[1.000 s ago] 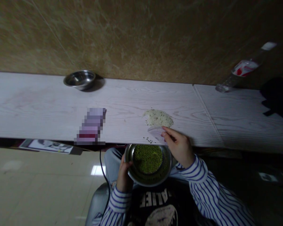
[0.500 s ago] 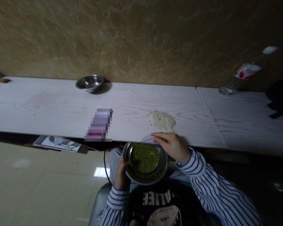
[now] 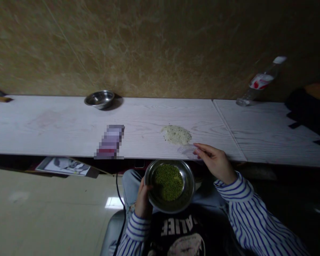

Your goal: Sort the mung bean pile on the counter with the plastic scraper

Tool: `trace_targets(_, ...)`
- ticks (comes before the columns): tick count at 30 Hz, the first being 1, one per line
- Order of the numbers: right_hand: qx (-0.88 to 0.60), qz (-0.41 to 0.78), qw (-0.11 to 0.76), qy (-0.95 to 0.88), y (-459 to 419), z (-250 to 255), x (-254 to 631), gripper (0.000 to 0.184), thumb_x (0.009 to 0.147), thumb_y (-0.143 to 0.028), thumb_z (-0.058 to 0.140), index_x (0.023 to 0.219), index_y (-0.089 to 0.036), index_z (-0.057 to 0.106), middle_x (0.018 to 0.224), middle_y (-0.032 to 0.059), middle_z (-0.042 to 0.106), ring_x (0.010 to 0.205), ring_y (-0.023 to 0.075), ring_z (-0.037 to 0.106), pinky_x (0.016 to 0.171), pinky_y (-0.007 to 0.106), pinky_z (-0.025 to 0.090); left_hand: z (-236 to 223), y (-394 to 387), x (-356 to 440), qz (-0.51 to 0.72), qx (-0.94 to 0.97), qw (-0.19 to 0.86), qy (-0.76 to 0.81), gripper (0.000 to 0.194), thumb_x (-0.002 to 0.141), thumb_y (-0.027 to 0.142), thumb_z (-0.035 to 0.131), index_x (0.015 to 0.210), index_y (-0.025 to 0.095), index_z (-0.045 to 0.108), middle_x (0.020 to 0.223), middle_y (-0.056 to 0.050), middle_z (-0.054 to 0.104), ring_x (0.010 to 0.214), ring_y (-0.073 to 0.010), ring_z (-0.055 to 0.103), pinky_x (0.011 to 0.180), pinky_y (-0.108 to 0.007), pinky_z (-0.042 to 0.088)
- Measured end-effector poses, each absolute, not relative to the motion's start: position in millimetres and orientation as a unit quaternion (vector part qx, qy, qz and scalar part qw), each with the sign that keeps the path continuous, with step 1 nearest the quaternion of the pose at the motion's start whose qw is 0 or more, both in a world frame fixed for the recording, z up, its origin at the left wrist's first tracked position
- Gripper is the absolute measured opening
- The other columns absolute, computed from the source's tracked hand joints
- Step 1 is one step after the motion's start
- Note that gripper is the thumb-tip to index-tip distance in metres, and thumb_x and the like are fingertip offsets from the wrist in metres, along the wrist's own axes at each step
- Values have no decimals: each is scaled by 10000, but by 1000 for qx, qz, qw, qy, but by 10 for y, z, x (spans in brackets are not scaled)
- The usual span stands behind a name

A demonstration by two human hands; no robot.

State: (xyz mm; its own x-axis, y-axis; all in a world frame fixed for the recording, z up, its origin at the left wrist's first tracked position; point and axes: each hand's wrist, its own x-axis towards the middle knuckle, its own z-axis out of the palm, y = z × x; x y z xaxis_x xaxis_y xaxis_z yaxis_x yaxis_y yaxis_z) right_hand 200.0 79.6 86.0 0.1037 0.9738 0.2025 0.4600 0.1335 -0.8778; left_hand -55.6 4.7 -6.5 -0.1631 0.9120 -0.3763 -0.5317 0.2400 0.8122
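My left hand (image 3: 144,200) grips the left rim of a steel bowl (image 3: 188,181), thumb over the edge. Green mung beans (image 3: 168,182) cover the bowl's bottom; it sits at my lap, just under the table's front edge. Between the thumb and fingers of my right hand (image 3: 215,160) is a clear, half-round plastic protractor (image 3: 186,150), held low over the table near its edge. Right behind the protractor lies a flat heap of white rice (image 3: 176,136) with dark beans scattered through it.
A second steel bowl (image 3: 99,100) stands by the wall at back left. Left of the rice lies a blurred-out phone-like slab (image 3: 110,142). A clear bottle (image 3: 260,83) stands at back right, near a dark bag-like thing (image 3: 306,110). A cable (image 3: 120,195) hangs at left.
My right hand drew the protractor to the table edge above the bowl, then moved back right. Loose beans by the edge are gone from the table. My left hand keeps holding the bowl.
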Motion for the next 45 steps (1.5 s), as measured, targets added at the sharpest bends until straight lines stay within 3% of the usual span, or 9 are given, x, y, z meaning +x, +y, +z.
trace_targets(5, -605, 289, 493, -554, 742, 828, 2174, 444, 819, -491, 692, 1096, -151, 762, 823, 99, 787, 662, 207, 715, 676, 368, 606, -68, 67, -482, 567, 188, 628, 498, 425, 694, 283, 655, 1103, 216, 749, 1109, -63, 766, 1213, -360, 603, 1072, -480, 425)
trace_targets(8, -608, 304, 513, -524, 732, 795, 2274, 483, 786, -503, 719, 1108, -143, 735, 784, 85, 772, 670, 209, 715, 706, 380, 609, -106, 106, -463, 567, 194, 629, 494, 427, 707, 297, 661, 1119, 221, 747, 1170, -72, 752, 1267, -355, 576, 1095, -473, 409)
trace_targets(10, -610, 316, 520, -507, 720, 773, 2328, 493, 751, -492, 748, 1102, -146, 724, 789, 79, 768, 692, 212, 721, 743, 391, 610, -139, 139, -445, 574, 193, 629, 488, 454, 704, 297, 664, 1145, 223, 736, 1238, -76, 730, 1307, -358, 549, 1102, -481, 405)
trace_targets(16, -623, 345, 519, -473, 685, 754, 2446, 514, 719, -468, 765, 1121, -152, 703, 861, 89, 771, 769, 222, 737, 807, 400, 604, -182, 217, -378, 582, 181, 620, 494, 490, 688, 313, 665, 1165, 215, 722, 1190, -101, 744, 1244, -383, 598, 1060, -532, 437)
trace_targets(28, -633, 335, 518, -468, 969, 739, 2596, 505, 713, -496, 773, 1080, -151, 735, 892, 122, 790, 720, 233, 748, 720, 393, 633, -201, 337, -324, 576, 141, 615, 520, 477, 692, 322, 684, 1156, 221, 728, 1219, -98, 723, 1286, -372, 556, 1106, -530, 381)
trace_targets(35, -573, 308, 393, -650, 1068, 918, 2671, 199, 823, -332, 690, 957, -249, 811, 960, 71, 814, 889, 249, 769, 821, 377, 630, -254, 503, -214, 567, 112, 647, 497, 474, 657, 334, 719, 1121, 241, 734, 1172, -79, 733, 1246, -365, 586, 1086, -535, 419)
trace_targets(39, -492, 306, 303, -757, 1280, 1031, 2598, 197, 862, -264, 664, 987, -278, 816, 950, 38, 818, 876, 213, 766, 858, 340, 604, -261, 560, -133, 570, 91, 651, 493, 451, 655, 324, 715, 1099, 246, 738, 1111, -67, 742, 1284, -357, 567, 1109, -527, 403)
trace_targets(45, -463, 331, 274, -775, 1726, 976, 2399, 238, 868, -227, 642, 1038, -270, 804, 990, 34, 816, 902, 202, 754, 868, 353, 583, -240, 507, -158, 570, 109, 650, 491, 411, 638, 319, 725, 1039, 233, 752, 1139, -81, 733, 1289, -374, 557, 1124, -533, 383)
